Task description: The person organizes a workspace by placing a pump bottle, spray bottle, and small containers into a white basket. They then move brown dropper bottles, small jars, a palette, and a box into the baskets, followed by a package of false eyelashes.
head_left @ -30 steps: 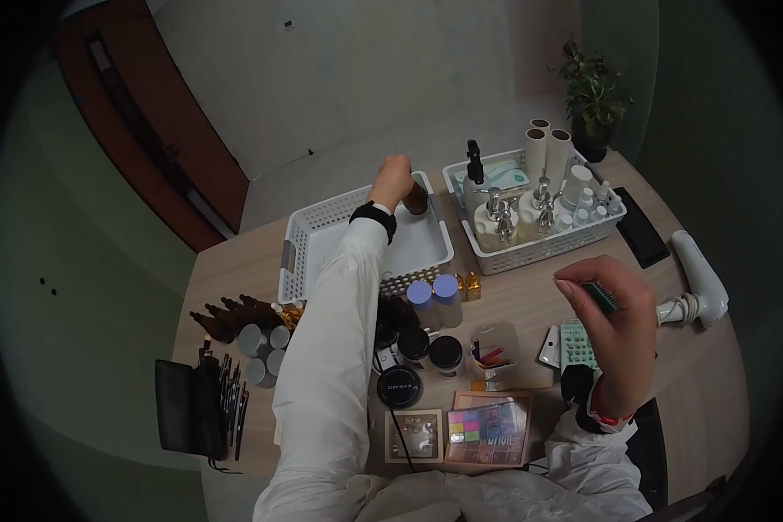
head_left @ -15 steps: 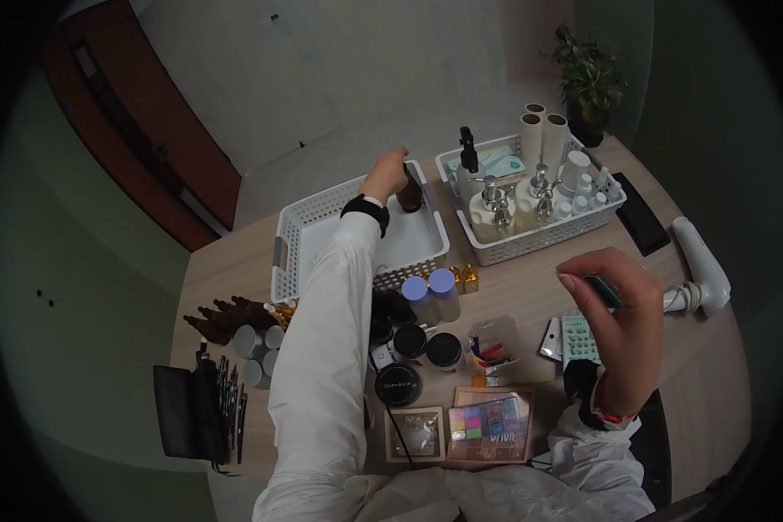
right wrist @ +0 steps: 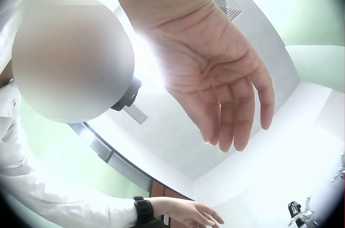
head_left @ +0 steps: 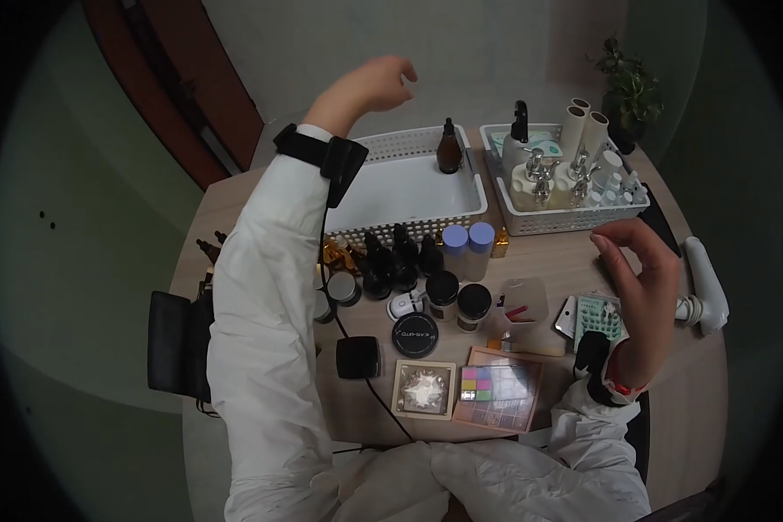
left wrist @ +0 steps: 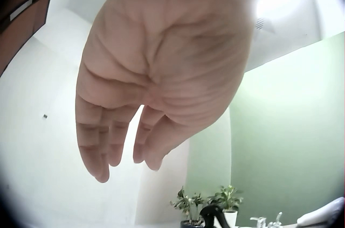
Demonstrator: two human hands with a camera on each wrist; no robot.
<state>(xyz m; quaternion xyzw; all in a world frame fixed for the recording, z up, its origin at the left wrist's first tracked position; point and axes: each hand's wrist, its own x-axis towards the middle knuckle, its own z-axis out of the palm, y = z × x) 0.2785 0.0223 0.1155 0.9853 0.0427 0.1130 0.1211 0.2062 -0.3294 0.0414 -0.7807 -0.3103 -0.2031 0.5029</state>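
My left hand (head_left: 367,90) is raised beyond the left white basket (head_left: 383,190), its fingers loosely bent with nothing in them. A brown dropper bottle (head_left: 449,153) with a black top stands upright inside that basket, at the far right corner. The left wrist view shows the bare palm of the left hand (left wrist: 161,61), fingers hanging down. Over the right side of the table, my right hand (head_left: 645,274) hovers with thumb and fingers loosely curved. Its palm (right wrist: 207,61) is empty in the right wrist view.
The right basket (head_left: 574,222) holds pump bottles (head_left: 531,184), paper-coloured rolls (head_left: 593,132) and small white bottles. In front stand black dropper bottles (head_left: 377,270), purple-capped bottles (head_left: 479,252), black-lidded jars (head_left: 473,306) and makeup palettes (head_left: 496,404). A white hair dryer (head_left: 706,287) lies at right.
My left hand has let go of the brown dropper bottle, which now stands in the left basket. The hand has risen and drawn away to the left. The right hand stays loosely curved.
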